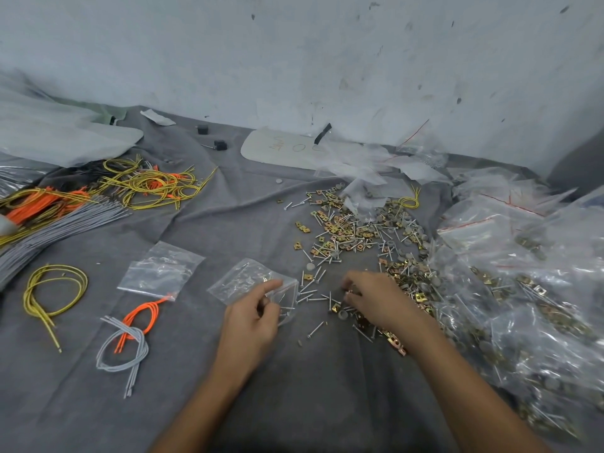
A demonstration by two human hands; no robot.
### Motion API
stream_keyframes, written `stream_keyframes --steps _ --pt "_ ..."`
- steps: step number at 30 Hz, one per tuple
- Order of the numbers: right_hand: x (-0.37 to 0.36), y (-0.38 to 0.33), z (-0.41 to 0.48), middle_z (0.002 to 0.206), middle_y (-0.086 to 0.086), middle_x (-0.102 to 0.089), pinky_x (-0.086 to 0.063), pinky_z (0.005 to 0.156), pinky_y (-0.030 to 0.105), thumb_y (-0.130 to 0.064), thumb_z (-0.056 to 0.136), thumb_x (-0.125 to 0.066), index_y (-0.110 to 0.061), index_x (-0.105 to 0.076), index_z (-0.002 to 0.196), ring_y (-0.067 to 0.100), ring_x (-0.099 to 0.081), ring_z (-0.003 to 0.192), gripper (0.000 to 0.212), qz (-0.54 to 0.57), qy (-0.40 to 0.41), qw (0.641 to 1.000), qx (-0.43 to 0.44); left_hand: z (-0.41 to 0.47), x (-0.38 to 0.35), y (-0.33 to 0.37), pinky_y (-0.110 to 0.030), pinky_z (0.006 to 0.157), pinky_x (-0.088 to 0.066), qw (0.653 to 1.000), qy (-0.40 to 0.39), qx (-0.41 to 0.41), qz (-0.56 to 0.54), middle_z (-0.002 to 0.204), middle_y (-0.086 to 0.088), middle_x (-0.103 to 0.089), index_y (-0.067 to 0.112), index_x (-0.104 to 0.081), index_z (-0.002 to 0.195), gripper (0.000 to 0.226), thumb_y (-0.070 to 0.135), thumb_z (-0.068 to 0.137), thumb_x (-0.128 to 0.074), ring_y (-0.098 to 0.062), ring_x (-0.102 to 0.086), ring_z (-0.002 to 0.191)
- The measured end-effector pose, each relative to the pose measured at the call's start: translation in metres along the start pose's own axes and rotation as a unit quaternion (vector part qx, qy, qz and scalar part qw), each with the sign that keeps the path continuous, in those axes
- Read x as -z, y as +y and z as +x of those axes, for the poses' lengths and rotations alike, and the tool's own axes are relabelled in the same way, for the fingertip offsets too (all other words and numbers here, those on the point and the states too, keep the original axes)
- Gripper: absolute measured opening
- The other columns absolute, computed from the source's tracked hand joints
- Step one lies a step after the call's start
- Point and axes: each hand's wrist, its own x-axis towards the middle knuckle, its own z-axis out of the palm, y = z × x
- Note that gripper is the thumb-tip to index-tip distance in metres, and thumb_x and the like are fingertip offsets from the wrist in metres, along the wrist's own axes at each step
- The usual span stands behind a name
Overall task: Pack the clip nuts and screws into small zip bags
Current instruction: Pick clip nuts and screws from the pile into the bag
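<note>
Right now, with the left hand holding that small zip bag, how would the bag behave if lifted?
The small zip bag would probably flop: its clear film is already creased under the left hand. It likely feels light, with little visibly inside. Contents may slide, since the film looks glossy.

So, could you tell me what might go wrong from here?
The left hand alone grips the zip bag, so its mouth may sag and parts may spill onto the grey cloth. The right hand reaches into a mixed pile of screws, clip nuts and grey caps, so a wrong part is possible. Screw points might pierce the bag.
</note>
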Motion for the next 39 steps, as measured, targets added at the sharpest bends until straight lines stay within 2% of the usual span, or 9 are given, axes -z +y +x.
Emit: stream_keyframes --steps 6,13,17,21,25,27,30,36,39 --pt "-0.003 -0.002 0.000 0.123 0.008 -0.064 -0.047 0.095 0.036 -0.018 0.096 -0.055 -0.022 -0.063 0.121 0.029 -0.058 0.115 0.026 -0.030 0.016 0.999 0.009 0.000 0.000 0.002 -0.012 0.053 -0.036 1.000 0.001 0.001 0.008 0.056 0.015 -0.047 0.027 -0.071 0.117 0.041 0.019 0.083 -0.049 -0.003 -0.044 0.050" --pt "-0.011 -0.001 0.006 0.113 0.008 -0.066 -0.049 0.090 0.038 -0.013 0.097 -0.048 -0.017 -0.069 0.108 0.030 -0.061 0.108 0.024 -0.026 0.070 0.997 0.007 -0.001 0.001 0.004 -0.011 0.053 -0.036 1.000 -0.001 0.005 0.005 0.057 0.014 -0.048 0.024 -0.071 0.118 0.041 0.020 0.083 -0.049 -0.003 -0.045 0.050" --pt "-0.010 0.000 0.000 0.107 -0.003 -0.064 -0.047 0.083 0.033 -0.017 0.103 -0.048 -0.024 -0.065 0.110 0.016 -0.061 0.097 0.019 0.121 0.130 0.984 0.007 0.000 0.002 0.005 -0.010 0.054 -0.036 1.000 -0.001 0.003 0.009 0.056 0.015 -0.048 0.021 -0.072 0.118 0.041 0.019 0.084 -0.050 -0.003 -0.046 0.051" --pt "-0.009 -0.028 -0.017 0.072 -0.009 -0.064 -0.050 0.061 0.032 -0.011 0.100 -0.055 -0.023 -0.067 0.098 0.010 -0.060 0.065 0.018 0.481 0.065 0.874 0.006 0.001 0.001 0.006 -0.012 0.055 -0.037 1.000 -0.002 0.005 0.012 0.057 0.014 -0.049 0.022 -0.072 0.118 0.041 0.020 0.083 -0.050 -0.004 -0.047 0.052" --pt "-0.016 -0.056 -0.027 0.072 0.002 -0.063 -0.052 0.055 0.021 0.001 0.097 -0.055 -0.002 -0.064 0.103 0.009 -0.059 0.061 0.011 0.727 -0.010 0.687 0.014 0.000 0.000 0.009 -0.011 0.053 -0.037 1.000 0.001 0.008 0.001 0.057 0.014 -0.049 0.027 -0.072 0.116 0.041 0.018 0.082 -0.050 -0.002 -0.046 0.050" --pt "-0.019 -0.062 -0.028 0.072 0.004 -0.064 -0.055 0.058 0.022 0.004 0.096 -0.055 0.000 -0.063 0.101 0.011 -0.061 0.063 0.011 0.761 -0.030 0.648 0.021 -0.001 0.000 0.009 -0.010 0.053 -0.038 1.000 -0.001 0.008 0.004 0.056 0.015 -0.050 0.027 -0.071 0.117 0.041 0.018 0.082 -0.050 -0.002 -0.046 0.050" --pt "-0.027 -0.066 -0.027 0.072 0.003 -0.067 -0.057 0.063 0.024 0.004 0.096 -0.058 -0.001 -0.065 0.098 0.011 -0.062 0.066 0.009 0.720 -0.013 0.694 0.025 -0.001 0.002 0.010 -0.011 0.054 -0.038 1.000 -0.003 0.006 0.009 0.057 0.014 -0.051 0.027 -0.070 0.118 0.042 0.019 0.083 -0.050 -0.002 -0.047 0.051" --pt "-0.040 -0.079 -0.022 0.079 -0.008 -0.074 -0.060 0.073 0.038 -0.015 0.091 -0.069 -0.023 -0.068 0.089 0.010 -0.070 0.068 0.009 0.400 0.087 0.912 0.024 -0.002 0.002 0.013 -0.008 0.054 -0.037 1.000 -0.002 0.007 0.014 0.057 0.015 -0.053 0.022 -0.072 0.117 0.039 0.014 0.083 -0.053 -0.002 -0.048 0.050" --pt "-0.043 -0.083 -0.023 0.087 -0.014 -0.073 -0.057 0.081 0.036 -0.023 0.090 -0.068 -0.033 -0.066 0.094 0.006 -0.069 0.083 0.010 0.321 0.115 0.940 0.035 -0.002 0.002 0.013 -0.008 0.053 -0.037 1.000 -0.004 0.016 0.010 0.057 0.012 -0.055 0.021 -0.071 0.118 0.038 0.012 0.085 -0.054 -0.001 -0.048 0.050"
